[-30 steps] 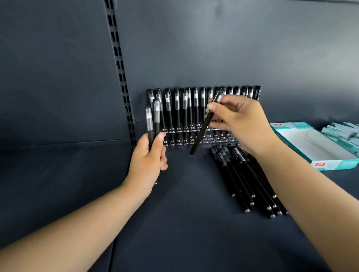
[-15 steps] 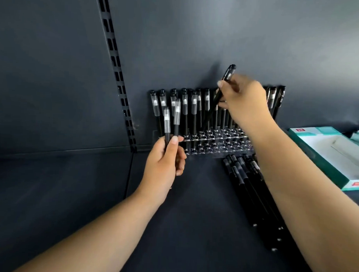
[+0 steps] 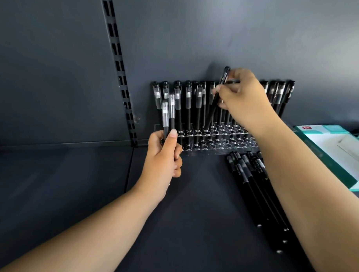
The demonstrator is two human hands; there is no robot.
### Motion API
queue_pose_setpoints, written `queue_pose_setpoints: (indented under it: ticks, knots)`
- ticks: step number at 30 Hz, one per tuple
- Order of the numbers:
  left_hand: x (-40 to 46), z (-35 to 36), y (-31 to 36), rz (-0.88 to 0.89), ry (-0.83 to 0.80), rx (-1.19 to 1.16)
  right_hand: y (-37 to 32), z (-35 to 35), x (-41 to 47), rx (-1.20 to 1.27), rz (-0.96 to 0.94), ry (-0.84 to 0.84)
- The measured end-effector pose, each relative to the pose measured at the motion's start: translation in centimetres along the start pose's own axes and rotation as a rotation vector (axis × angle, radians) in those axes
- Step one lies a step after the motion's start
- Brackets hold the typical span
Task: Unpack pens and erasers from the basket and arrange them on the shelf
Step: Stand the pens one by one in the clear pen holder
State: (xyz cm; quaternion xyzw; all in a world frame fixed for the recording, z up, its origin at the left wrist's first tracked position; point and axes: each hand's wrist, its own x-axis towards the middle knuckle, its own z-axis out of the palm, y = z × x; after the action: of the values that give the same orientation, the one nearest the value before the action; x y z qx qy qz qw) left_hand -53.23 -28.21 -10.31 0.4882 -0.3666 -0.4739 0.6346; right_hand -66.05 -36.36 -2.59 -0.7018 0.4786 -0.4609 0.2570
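A slim black plastic pen (image 3: 215, 102) tilts into the clear acrylic rack (image 3: 215, 137), pinched by the right hand (image 3: 245, 101). The left hand (image 3: 163, 155) grips two black clear-capped pens (image 3: 168, 115) upright.

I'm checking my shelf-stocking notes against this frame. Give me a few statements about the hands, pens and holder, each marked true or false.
1. The right hand pinches a tilted pen over the clear holder. True.
2. The left hand is empty. False: it grips two pens upright.
3. Loose pens lie flat on the shelf below the right forearm. True.
4. The holder's front row is full. False: its front holes look mostly empty; pens stand along the back.
5. A teal and white box lies open at the right. True.
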Motion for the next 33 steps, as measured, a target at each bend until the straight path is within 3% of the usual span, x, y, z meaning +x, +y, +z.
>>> queue_pose_setpoints:
  ticks: [9, 14, 19, 24, 29, 33]
  knots:
    - [0.0, 0.0, 0.1, 0.027, -0.021, 0.042, 0.5, 0.1, -0.1, -0.150, 0.008, -0.144]
    - [0.0, 0.0, 0.1, 0.044, -0.029, 0.054, 0.8, 0.2, 0.1, -0.107, 0.035, -0.146]
    - [-0.2, -0.1, 0.2, 0.086, -0.017, 0.044, 0.7, -0.1, 0.2, -0.185, -0.003, -0.099]
    - [-0.5, -0.1, 0.3, 0.150, -0.024, 0.075, -1.5, -0.5, -0.7, -0.222, -0.198, 0.038]
    - [-0.9, -0.1, 0.3, 0.200, -0.058, 0.112, -2.7, 1.4, -2.7, -0.108, -0.148, -0.290]
    - [-0.9, -0.2, 0.2, 0.217, -0.076, 0.118, -2.6, 1.9, -2.9, 0.047, 0.003, -0.413]
